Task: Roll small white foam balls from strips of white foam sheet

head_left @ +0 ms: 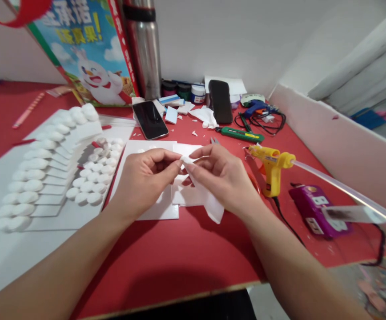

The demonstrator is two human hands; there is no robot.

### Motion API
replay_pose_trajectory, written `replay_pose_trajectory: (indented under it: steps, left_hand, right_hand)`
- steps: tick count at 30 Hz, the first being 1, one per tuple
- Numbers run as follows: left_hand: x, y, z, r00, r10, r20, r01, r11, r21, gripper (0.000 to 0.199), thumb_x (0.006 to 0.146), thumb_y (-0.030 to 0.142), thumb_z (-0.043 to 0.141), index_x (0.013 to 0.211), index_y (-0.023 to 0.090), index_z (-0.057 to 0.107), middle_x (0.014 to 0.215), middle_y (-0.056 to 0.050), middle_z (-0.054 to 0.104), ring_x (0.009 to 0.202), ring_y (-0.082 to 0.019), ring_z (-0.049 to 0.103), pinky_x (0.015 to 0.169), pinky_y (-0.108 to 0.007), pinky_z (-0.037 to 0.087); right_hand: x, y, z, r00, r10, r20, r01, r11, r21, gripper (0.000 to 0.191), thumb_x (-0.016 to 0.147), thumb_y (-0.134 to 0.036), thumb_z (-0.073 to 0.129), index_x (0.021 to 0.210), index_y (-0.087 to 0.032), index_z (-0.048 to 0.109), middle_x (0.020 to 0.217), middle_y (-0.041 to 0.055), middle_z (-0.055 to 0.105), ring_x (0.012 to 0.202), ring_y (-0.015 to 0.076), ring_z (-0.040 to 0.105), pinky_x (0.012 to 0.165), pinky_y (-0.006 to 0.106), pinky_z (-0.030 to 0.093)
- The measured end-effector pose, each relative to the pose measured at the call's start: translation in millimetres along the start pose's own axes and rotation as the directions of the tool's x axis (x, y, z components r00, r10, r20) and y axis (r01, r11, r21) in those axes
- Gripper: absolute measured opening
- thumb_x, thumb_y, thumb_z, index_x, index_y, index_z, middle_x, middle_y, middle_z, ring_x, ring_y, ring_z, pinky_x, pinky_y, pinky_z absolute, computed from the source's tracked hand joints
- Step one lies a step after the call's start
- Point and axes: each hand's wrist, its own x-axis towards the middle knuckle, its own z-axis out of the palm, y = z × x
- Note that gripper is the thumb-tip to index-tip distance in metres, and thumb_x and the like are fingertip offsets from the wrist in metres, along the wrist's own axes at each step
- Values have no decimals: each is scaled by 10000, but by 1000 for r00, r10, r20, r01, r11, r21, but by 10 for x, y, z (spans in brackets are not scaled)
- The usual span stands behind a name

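Observation:
My left hand [153,178] and my right hand [223,175] meet over the middle of the red table, thumbs and fingertips pinched. Between the fingertips is a small white lump at the top of a soft white tissue-like sheet [215,208], which hangs below my right hand. Whether the lump is part of that sheet, I cannot tell. Below the hands lie flat white boards [159,212]. To the left, a curved stepped white model [48,200] carries rows of rounded white pads, and beside it many white discs [94,180] are grouped.
A yellow hot glue gun [271,166] with a long clear glue stick stands at right, near a purple box [316,209]. Behind are two phones [151,119], a green cutter [241,134], paint jars [198,94], a steel bottle [146,53] and a printed bag [93,58].

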Motion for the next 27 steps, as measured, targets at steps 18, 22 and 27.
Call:
replay_pose_trajectory:
  steps: [18,22,27]
  left_hand:
    - [-54,-39,28,999,52,10,-53,993,105,75,848,139,702,828,165,769,693,8,750,577,-111,644,526,-207,506]
    - [-95,-105,51,955,297,-5,-279,904,324,108,890,154,661,834,180,750,789,-14,744,697,-138,651,644,-262,513]
    - [-115,-184,50,795,596,113,-552,633,543,162,957,118,568,1011,136,720,867,-69,733,797,-173,670,723,-303,520]
  right_hand:
    - [17,16,66,998,23,-61,-21,999,47,245,810,-330,804,711,-169,649,640,1,682,502,92,560,485,232,417]
    - [-37,37,119,989,-90,-117,78,992,-100,192,870,-302,749,743,-180,674,664,4,695,516,113,611,485,244,439]
    - [-65,33,114,988,-118,-101,108,989,-101,195,910,-331,723,798,-172,706,597,-12,653,520,120,633,512,244,470]
